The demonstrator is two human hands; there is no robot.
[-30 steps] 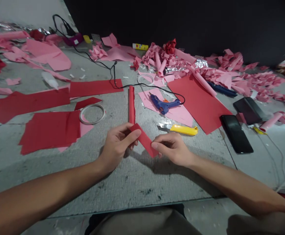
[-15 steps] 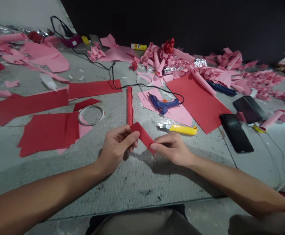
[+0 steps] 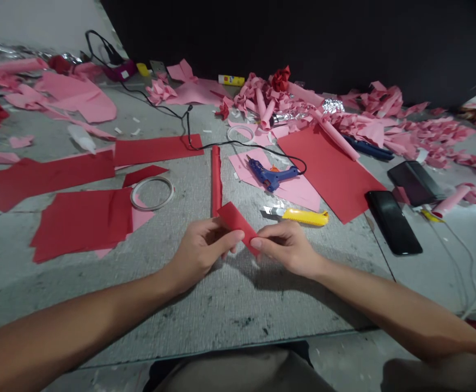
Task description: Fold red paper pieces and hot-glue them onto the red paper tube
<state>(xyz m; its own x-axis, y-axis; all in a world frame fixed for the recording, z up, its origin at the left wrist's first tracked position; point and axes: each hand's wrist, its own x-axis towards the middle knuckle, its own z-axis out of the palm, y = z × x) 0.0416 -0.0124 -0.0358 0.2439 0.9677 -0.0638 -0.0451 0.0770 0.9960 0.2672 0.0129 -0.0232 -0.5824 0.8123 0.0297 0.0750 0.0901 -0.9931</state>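
Note:
Between my two hands is a small folded strip of red paper [image 3: 235,219], tilted from upper left to lower right above the table. My left hand [image 3: 205,245] pinches it with the thumb pressed on its face near the middle; the other fingers are partly hidden beneath. At its lower right end, my right hand [image 3: 287,247] grips it between thumb and fingers. Just beyond the strip lies a narrow red paper roll [image 3: 217,179]. A yellow utility knife [image 3: 303,216] with its blade out rests past my right hand.
A blue glue gun [image 3: 271,175] with a black cord lies on pink paper. Red sheets [image 3: 83,223] and a tape ring [image 3: 152,193] are at left. At right are a large red sheet [image 3: 331,174] and a phone [image 3: 393,222]. Crumpled pink paper [image 3: 368,122] lines the back.
My left thumb has slid along the red strip toward its lower right end, closer to my right hand. My right hand has stayed almost still.

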